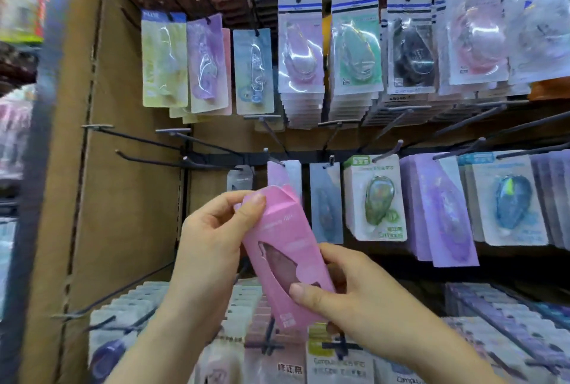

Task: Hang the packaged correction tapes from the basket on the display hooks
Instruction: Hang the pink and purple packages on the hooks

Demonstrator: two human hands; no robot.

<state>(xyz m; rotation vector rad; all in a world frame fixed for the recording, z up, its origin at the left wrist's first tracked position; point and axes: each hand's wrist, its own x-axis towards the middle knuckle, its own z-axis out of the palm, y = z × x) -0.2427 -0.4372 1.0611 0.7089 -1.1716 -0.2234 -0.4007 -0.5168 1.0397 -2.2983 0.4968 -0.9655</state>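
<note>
Pink correction tape pack (283,248) held before the hooks; left hand (212,235) pinches its top tab, right hand (348,294) grips its lower end. Hanging not yet done; judged next: thread the tab hole onto a bare hook (271,160).

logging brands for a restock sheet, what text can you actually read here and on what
"Campus": foot of the white card with the green tape, middle row.
"Campus": white package at the bottom edge; the rest of its line is blurred.
"修正用": pale pink pack beside it.
Too blurred to read: held pink package, upper cards.
</note>
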